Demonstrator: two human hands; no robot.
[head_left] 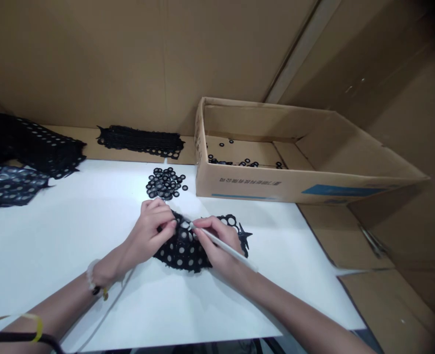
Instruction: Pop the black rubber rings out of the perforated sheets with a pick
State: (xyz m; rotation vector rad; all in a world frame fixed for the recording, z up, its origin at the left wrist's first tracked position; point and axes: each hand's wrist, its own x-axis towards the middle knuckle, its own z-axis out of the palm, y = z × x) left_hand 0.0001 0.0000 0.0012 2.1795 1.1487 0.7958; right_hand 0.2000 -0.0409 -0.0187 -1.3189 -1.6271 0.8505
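White tabletop (66, 236), a heap of black rings (165, 183), a perforated black sheet (176, 250)

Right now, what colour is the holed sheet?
The sheet is black; head view shows it best.

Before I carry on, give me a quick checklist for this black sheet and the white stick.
1. Right hand grips the white stick: ok.
2. Left hand holds the black holed sheet: ok.
3. Stick tip rests at the sheet between both hands: ok.
4. Sheet area under the fingers is free of snags: cannot tell, the hands hide it.
5. Pile of black rings on the white table sits apart from the hands: ok.
6. Cardboard box stands beyond the hands, with some rings inside: ok.
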